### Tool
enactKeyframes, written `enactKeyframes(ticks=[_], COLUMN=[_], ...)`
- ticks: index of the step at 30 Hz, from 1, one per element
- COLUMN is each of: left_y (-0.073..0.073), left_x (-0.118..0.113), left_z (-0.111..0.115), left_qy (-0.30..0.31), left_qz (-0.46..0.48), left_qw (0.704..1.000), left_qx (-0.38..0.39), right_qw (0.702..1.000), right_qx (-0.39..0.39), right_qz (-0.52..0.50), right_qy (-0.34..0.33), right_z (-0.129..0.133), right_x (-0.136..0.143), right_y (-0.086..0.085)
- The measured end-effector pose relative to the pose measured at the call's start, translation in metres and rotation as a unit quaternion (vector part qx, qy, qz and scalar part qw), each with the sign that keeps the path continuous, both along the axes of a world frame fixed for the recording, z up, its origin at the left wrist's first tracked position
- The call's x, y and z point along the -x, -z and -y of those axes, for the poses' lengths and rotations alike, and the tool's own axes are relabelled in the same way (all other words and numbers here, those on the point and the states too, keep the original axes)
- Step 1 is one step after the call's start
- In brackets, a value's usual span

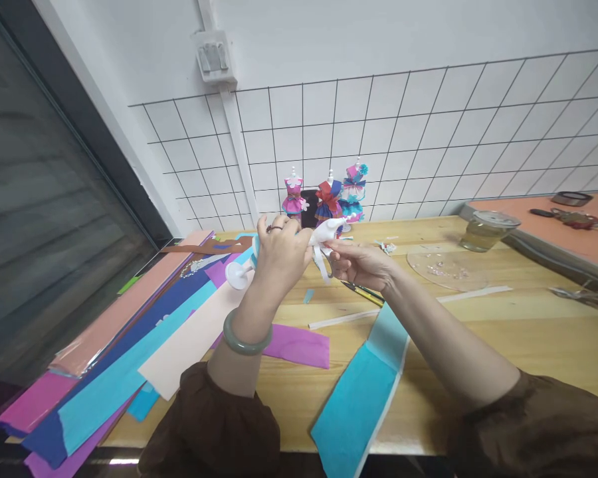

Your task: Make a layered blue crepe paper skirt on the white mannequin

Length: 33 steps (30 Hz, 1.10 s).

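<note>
My left hand (283, 255) is closed around a small white dress form (326, 230), tilted on its side. Its round base (236, 275) sticks out to the left and its beaded neck points right. Against the form's underside, my right hand (359, 264) pinches a white strip (321, 263) whose loose end hangs down. The fingers hide part of the form and the strip. Behind the hands stand three little dress forms in crepe-paper dresses: a pink one (294, 192), a red and blue one (329, 196) and a pink and turquoise one (355, 189).
Coloured crepe-paper strips (129, 312) are piled at the left. A turquoise sheet (361, 398) hangs over the front edge. A yellow and black tool (369, 294) and a white strip (473, 294) lie beyond. At right are a bead dish (446, 271) and a lidded cup (486, 232).
</note>
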State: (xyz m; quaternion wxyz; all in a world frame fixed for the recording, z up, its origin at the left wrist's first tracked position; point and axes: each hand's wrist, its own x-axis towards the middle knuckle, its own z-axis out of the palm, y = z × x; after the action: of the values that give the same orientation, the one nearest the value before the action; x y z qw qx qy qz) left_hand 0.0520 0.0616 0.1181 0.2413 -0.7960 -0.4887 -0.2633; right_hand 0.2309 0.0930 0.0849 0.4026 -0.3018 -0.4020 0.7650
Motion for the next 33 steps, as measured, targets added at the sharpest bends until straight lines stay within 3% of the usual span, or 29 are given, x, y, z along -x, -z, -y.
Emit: enactKeyframes(ticks=[6,13,26,33], left_y=[0.001,0.003,-0.001,0.0], left_x=[0.0,-0.002,0.008,0.009], left_z=[-0.002,-0.002,-0.004,-0.005], left_qy=[-0.017,-0.004,-0.008,-0.003], left_qz=[-0.008,-0.02,-0.021,-0.02], left_qw=[1.0,0.999,0.999,0.999], left_qx=[0.004,0.025,0.04,0.047], right_qw=[0.986,0.933,0.875,0.848], right_qx=[-0.127,-0.267,-0.3,-0.308], right_qz=[0.094,0.238,0.381,0.432], right_qy=[0.05,0.052,-0.001,-0.015], right_z=[0.002,0.009,0.019,0.008], right_x=[0.006,0.015,0.007,-0.027], right_y=[0.004,0.01,-0.006,-0.007])
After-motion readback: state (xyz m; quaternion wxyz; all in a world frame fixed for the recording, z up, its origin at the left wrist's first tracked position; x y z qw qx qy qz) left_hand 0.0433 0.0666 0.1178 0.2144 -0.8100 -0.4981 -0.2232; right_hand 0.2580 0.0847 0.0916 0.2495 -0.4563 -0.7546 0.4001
